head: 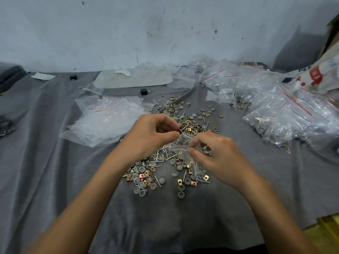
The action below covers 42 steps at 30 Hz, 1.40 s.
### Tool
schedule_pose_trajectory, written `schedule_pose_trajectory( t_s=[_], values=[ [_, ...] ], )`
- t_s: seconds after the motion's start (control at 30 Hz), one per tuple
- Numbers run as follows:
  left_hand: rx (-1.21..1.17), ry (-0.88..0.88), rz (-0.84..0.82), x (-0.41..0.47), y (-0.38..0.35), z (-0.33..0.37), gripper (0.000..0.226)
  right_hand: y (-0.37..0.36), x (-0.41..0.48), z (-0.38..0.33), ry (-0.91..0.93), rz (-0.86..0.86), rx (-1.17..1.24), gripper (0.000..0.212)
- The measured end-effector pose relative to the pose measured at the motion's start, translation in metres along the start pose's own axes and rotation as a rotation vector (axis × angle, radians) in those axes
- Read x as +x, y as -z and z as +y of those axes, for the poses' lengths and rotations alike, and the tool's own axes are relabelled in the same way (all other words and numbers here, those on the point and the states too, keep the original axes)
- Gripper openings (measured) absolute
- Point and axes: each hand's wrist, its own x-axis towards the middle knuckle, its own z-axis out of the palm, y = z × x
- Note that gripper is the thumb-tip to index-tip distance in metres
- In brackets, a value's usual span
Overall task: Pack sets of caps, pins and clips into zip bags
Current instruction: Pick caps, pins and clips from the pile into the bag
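- Zip bag [181, 143]: in the head view it's held up between your two hands, just above the pile of caps, pins and clips [146, 173] on the grey cloth [55, 162].
- Risk: the mouth looks only partly sealed. If you tilt it or let one pinch go, the pins would likely slide out into the pile and the set comes up short.
- Risk: pin tips could poke through the thin plastic if you squeeze hard along the seal.
- Risk: count is hard to check, contents blur through the plastic.
- Left hand [152, 132]: fingers curled, thumb and forefinger pinching the bag's upper edge.
- Right hand [216, 154]: thumb and forefinger pinching the near edge, other fingers loosely curled.
- Empty bags [104, 118] lie to your left, filled bags [275, 121] to your right.
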Motion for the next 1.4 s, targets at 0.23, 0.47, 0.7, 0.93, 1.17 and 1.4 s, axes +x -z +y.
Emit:
schedule_pose_trajectory(
  t_s=[0.23,0.47,0.7,0.93,1.17,1.4],
  values=[
    [0.013,-0.015,0.024,0.0016,0.0013,-0.0009,0.019,-0.0006,-0.0004,-0.0001,0.017,0.003,-0.001,0.004],
    [0.023,-0.031,0.034,0.0022,-0.0005,0.0014,0.015,-0.0012,0.0004,-0.0008,0.021,-0.001,-0.003,0.005],
    [0.004,-0.063,0.022,0.0053,-0.0055,0.0010,0.010,-0.0010,0.0001,-0.0018,0.021,-0.002,-0.008,0.004],
    [0.029,-0.112,0.060,0.0066,-0.0084,-0.0021,0.012,-0.0007,-0.0005,-0.0012,0.019,-0.004,-0.008,0.003],
    [0.019,-0.100,0.081,0.0057,-0.0081,0.0003,0.007,-0.0005,0.0004,-0.0017,0.022,-0.003,-0.013,0.004],
    [0.042,-0.093,0.118,0.0050,-0.0059,-0.0043,0.008,0.0014,0.0007,-0.0015,0.017,0.001,0.008,0.003]
  ],
)
